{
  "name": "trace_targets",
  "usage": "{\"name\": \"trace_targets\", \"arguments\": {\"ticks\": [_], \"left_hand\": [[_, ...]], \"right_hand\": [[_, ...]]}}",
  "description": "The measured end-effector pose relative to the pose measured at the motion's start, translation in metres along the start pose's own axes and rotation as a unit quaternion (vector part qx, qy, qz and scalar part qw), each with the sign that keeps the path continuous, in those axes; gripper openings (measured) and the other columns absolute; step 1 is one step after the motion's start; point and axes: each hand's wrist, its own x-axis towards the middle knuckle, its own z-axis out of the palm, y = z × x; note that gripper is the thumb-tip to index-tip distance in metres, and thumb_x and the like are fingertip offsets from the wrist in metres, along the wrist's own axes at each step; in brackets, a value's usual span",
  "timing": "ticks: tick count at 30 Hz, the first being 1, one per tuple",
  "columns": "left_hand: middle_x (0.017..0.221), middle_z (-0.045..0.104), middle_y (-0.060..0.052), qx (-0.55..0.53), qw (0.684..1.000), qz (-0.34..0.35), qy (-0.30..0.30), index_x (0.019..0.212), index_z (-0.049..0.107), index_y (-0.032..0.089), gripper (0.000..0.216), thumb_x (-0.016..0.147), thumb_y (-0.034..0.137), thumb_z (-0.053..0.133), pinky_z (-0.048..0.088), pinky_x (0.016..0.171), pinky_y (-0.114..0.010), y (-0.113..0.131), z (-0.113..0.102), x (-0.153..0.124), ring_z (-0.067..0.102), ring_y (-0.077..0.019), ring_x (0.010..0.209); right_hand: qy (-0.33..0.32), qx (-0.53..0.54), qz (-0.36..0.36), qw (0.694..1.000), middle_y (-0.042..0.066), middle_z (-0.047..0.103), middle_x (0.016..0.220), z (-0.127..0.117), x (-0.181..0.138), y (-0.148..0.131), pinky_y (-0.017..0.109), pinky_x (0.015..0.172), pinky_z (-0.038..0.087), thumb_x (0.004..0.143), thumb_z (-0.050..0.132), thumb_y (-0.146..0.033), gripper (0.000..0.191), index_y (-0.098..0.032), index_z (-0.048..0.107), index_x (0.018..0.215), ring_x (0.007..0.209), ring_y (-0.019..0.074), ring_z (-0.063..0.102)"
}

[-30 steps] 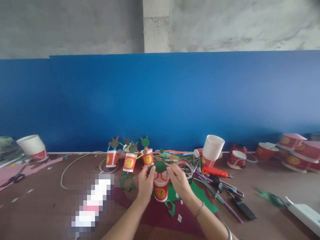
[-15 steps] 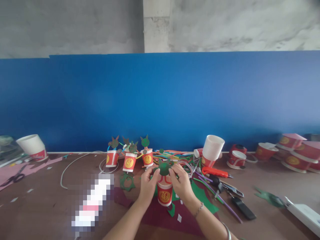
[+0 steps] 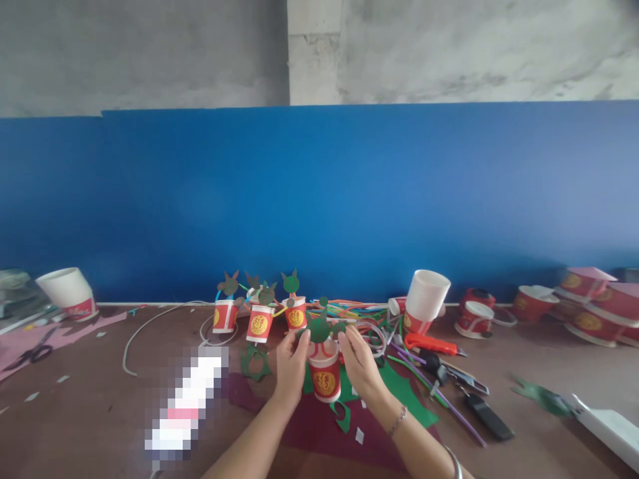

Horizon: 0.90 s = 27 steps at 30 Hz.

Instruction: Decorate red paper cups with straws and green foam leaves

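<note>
A small red paper cup [image 3: 324,376] with a gold emblem stands on the brown table between my two hands. On its rim sits a dark green round paper cutout [image 3: 319,328] with ear-like points. My left hand [image 3: 290,364] pinches the cutout's left edge at the cup's left side. My right hand [image 3: 360,364] holds the cup's right side, fingertips at the cutout. Both hands have curled fingers. Green paper scraps [image 3: 407,397] and a maroon sheet [image 3: 319,429] lie under the cup.
Three finished red cups with green cutouts [image 3: 259,318] stand behind. Coloured straws [image 3: 349,309], a stack of white cups [image 3: 424,299], an orange knife [image 3: 432,344], pliers [image 3: 456,377], scissors [image 3: 30,354] and more red cups [image 3: 584,299] lie around. A white cable [image 3: 150,322] runs at left.
The cup and cutout moved slightly between my hands, first right and down, then back left and up. My fingers shifted along the cutout's edges.
</note>
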Motion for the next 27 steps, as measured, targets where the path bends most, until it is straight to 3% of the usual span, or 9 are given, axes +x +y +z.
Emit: {"name": "trace_targets", "arguments": {"ticks": [4, 8, 11, 14, 19, 22, 25, 27], "left_hand": [[0.081, 0.069, -0.006, -0.035, 0.999, -0.008, 0.018, 0.085, 0.065, 0.014, 0.031, 0.08, 0.044, 0.059, 0.047, 0.071, -0.026, 0.002, -0.001, 0.0, 0.062, -0.0184, 0.076], [0.072, 0.065, -0.003, -0.016, 1.0, 0.012, 0.021, 0.08, 0.064, 0.014, 0.029, 0.081, 0.043, 0.058, 0.045, 0.065, -0.023, 0.002, -0.004, 0.0, 0.058, -0.0154, 0.069], [0.065, 0.059, 0.001, 0.003, 1.0, 0.02, 0.016, 0.074, 0.061, 0.015, 0.028, 0.08, 0.042, 0.059, 0.041, 0.059, -0.02, 0.002, -0.006, -0.001, 0.053, -0.0121, 0.062], [0.062, 0.056, 0.002, 0.003, 1.0, 0.009, 0.012, 0.072, 0.06, 0.015, 0.028, 0.079, 0.042, 0.06, 0.04, 0.057, -0.02, 0.001, -0.006, 0.0, 0.05, -0.0108, 0.058], [0.077, 0.065, -0.003, -0.025, 1.0, -0.005, 0.011, 0.086, 0.064, 0.014, 0.031, 0.081, 0.044, 0.057, 0.045, 0.069, -0.024, -0.001, -0.005, 0.003, 0.059, -0.0167, 0.076], [0.08, 0.066, -0.004, -0.032, 0.999, -0.009, 0.021, 0.09, 0.064, 0.014, 0.035, 0.081, 0.047, 0.056, 0.046, 0.073, -0.026, -0.001, -0.005, 0.004, 0.06, -0.0177, 0.08], [0.084, 0.067, -0.006, -0.03, 0.999, -0.028, 0.032, 0.088, 0.064, 0.014, 0.039, 0.082, 0.051, 0.053, 0.047, 0.075, -0.028, -0.002, -0.004, 0.003, 0.061, -0.0194, 0.084], [0.099, 0.067, -0.009, -0.037, 0.997, -0.056, 0.031, 0.096, 0.064, 0.015, 0.043, 0.081, 0.053, 0.054, 0.046, 0.083, -0.03, -0.002, -0.002, 0.001, 0.061, -0.0223, 0.097]], "right_hand": [[-0.001, 0.009, 0.047, 0.999, 0.002, 0.054, 0.075, 0.0, -0.001, 0.003, 0.027, 0.063, 0.044, 0.091, 0.04, -0.045, 0.033, -0.02, 0.053, 0.074, 0.068, 0.0156, 0.05], [-0.059, 0.019, 0.047, 0.997, 0.007, 0.061, 0.093, 0.0, -0.005, 0.0, 0.032, 0.075, 0.047, 0.084, 0.053, -0.045, 0.03, -0.018, 0.06, 0.095, 0.084, 0.0202, 0.057], [-0.117, 0.072, 0.048, 0.989, 0.01, 0.062, 0.11, 0.003, -0.009, -0.001, 0.037, 0.087, 0.046, 0.078, 0.063, -0.043, 0.047, -0.019, 0.054, 0.117, 0.099, 0.0245, 0.058], [-0.14, 0.111, 0.062, 0.982, 0.011, 0.063, 0.114, 0.006, -0.013, 0.001, 0.038, 0.089, 0.047, 0.075, 0.067, -0.044, 0.057, -0.017, 0.05, 0.123, 0.102, 0.0249, 0.059], [-0.059, 0.097, 0.079, 0.99, 0.008, 0.067, 0.1, 0.008, -0.011, 0.008, 0.036, 0.089, 0.046, 0.086, 0.049, -0.051, 0.043, -0.019, 0.06, 0.113, 0.1, 0.0239, 0.059], [-0.005, 0.071, 0.099, 0.993, 0.009, 0.067, 0.097, 0.008, -0.01, 0.013, 0.035, 0.088, 0.045, 0.089, 0.039, -0.055, 0.045, -0.02, 0.064, 0.103, 0.096, 0.0234, 0.059], [0.026, 0.059, 0.142, 0.988, 0.006, 0.064, 0.076, 0.007, -0.008, 0.014, 0.031, 0.068, 0.048, 0.086, 0.038, -0.061, 0.052, -0.017, 0.066, 0.087, 0.073, 0.0202, 0.059], [0.032, 0.085, 0.164, 0.982, 0.002, 0.058, 0.063, 0.006, -0.006, 0.012, 0.027, 0.055, 0.045, 0.082, 0.04, -0.065, 0.056, -0.016, 0.067, 0.083, 0.059, 0.0167, 0.053]]}}
